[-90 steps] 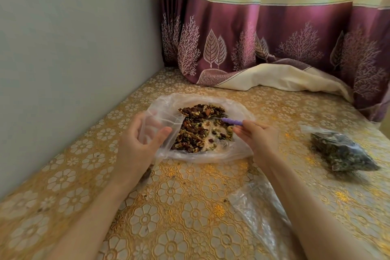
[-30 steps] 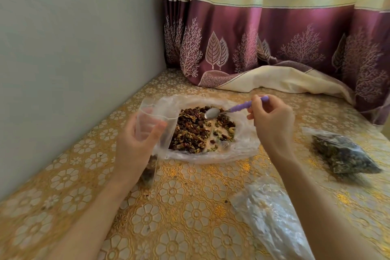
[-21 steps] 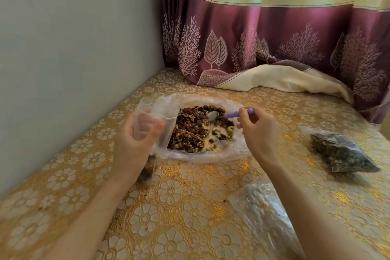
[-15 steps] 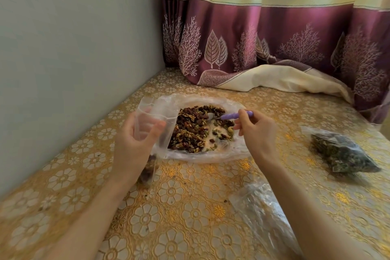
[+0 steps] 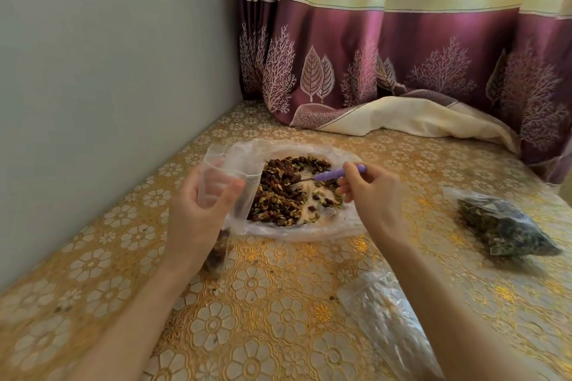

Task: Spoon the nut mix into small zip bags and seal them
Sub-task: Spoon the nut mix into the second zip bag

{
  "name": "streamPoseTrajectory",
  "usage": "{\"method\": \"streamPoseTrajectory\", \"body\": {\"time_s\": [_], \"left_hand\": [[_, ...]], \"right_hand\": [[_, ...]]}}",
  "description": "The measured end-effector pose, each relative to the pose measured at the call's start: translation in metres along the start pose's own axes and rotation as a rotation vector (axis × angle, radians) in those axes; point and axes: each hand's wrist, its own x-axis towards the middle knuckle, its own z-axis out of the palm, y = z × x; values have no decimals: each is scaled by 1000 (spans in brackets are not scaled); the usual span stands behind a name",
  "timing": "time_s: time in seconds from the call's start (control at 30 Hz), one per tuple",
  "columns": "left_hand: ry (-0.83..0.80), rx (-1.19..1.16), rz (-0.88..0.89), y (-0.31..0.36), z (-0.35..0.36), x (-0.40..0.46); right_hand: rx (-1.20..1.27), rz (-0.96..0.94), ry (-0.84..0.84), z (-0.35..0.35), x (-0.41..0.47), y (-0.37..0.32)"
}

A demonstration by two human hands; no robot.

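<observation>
A pile of nut mix (image 5: 288,192) lies on a clear plastic sheet (image 5: 340,226) in the middle of the table. My left hand (image 5: 198,213) holds a small zip bag (image 5: 229,185) upright at the pile's left edge, its mouth held open; some mix shows at the bag's bottom below my wrist. My right hand (image 5: 371,195) pinches a purple-handled spoon (image 5: 334,175), and the spoon's bowl is dug into the pile.
A filled zip bag (image 5: 507,226) lies on the right of the gold floral tablecloth (image 5: 263,318). A stack of empty clear bags (image 5: 390,322) lies under my right forearm. A grey wall runs along the left; a maroon curtain (image 5: 402,65) hangs at the back.
My right hand came down from above the pile and pushed the spoon leftward into the mix. My left hand kept the bag where it was.
</observation>
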Motion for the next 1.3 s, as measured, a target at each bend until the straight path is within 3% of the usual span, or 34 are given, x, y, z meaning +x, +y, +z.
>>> {"method": "streamPoseTrajectory", "body": {"time_s": [0.27, 0.47, 0.7, 0.9, 1.3], "left_hand": [[-3, -17, -4, 0, 1, 1], [-39, -15, -14, 1, 0, 0], [-89, 21, -10, 1, -1, 0], [-72, 0, -7, -1, -2, 3], [-80, -31, -52, -3, 0, 2]], "right_hand": [[271, 305, -218, 9, -5, 9], [347, 390, -84, -2, 2, 8], [313, 342, 55, -16, 15, 3], [392, 264, 69, -25, 18, -24], [412, 38, -187, -14, -7, -72]]}}
